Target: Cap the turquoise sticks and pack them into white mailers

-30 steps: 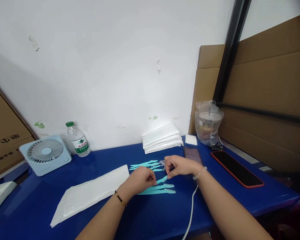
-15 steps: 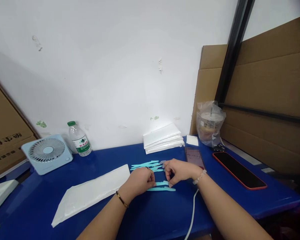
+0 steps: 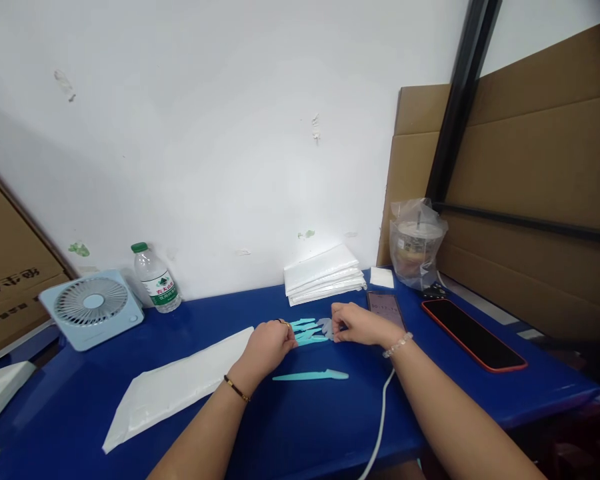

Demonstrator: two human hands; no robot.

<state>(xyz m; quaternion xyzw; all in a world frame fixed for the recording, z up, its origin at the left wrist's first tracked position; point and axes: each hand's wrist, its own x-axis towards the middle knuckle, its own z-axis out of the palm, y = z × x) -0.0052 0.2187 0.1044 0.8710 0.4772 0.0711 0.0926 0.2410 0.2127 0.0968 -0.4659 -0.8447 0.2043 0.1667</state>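
Several thin teal plastic sticks (image 3: pixel 307 331) lie bunched on the blue table (image 3: pixel 300 427). My left hand (image 3: pixel 266 347) grips the left end of the bunch with curled fingers. My right hand (image 3: pixel 356 325) pinches the right end, where greyish tips show. One single teal stick (image 3: pixel 311 376) lies apart on the table, just in front of both hands. A white padded envelope (image 3: pixel 180 383) lies flat to the left of my left hand.
A stack of white envelopes (image 3: pixel 324 275) sits against the wall. Two phones (image 3: pixel 473 335) (image 3: pixel 386 308) lie at the right beside a bagged drink cup (image 3: pixel 417 247). A small blue fan (image 3: pixel 91 308) and water bottle (image 3: pixel 155 278) stand at the left. A white cable (image 3: pixel 380 427) runs off the front edge.
Both hands moved away from me, from the nearer sticks to the farther bunch, and gathered it between them. One stick stays behind on the table where the hands were.
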